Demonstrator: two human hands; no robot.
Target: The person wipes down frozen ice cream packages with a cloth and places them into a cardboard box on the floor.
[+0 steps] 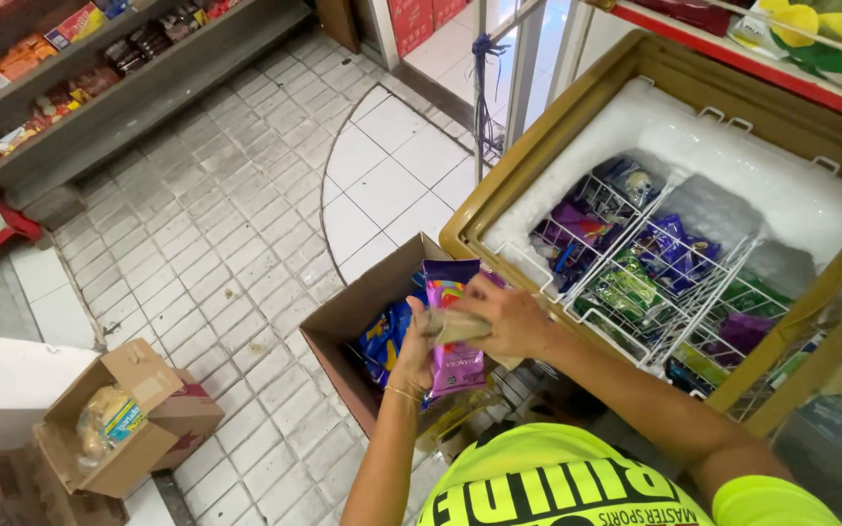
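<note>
— Between the fingers of both hands, what is there?

— A purple and pink packet (453, 326), upright. The left hand (415, 353) has it from the left side and below, fingers curled round its edge; the right hand (504, 319) comes from the right, fingers closed over a pale, tan wrapper (455, 327) that lies across the packet's front.

— And under the fingers?

— An open brown cardboard box (343, 326) on the tiled floor (216, 244), with blue and yellow packets (384, 341) in it, just left of the left hand's fingers.

— To the right of them?

— An open chest freezer (557, 127) with frosted walls. White wire baskets (669, 292) inside hold purple, green and blue packets, near the right hand's knuckles but apart from them.

— Further off?

— Well to the left of the fingers, a smaller cardboard box (129, 438) stands open with a clear bag (104, 421) in it. Shelves (99, 93) of goods run along the far left.
</note>
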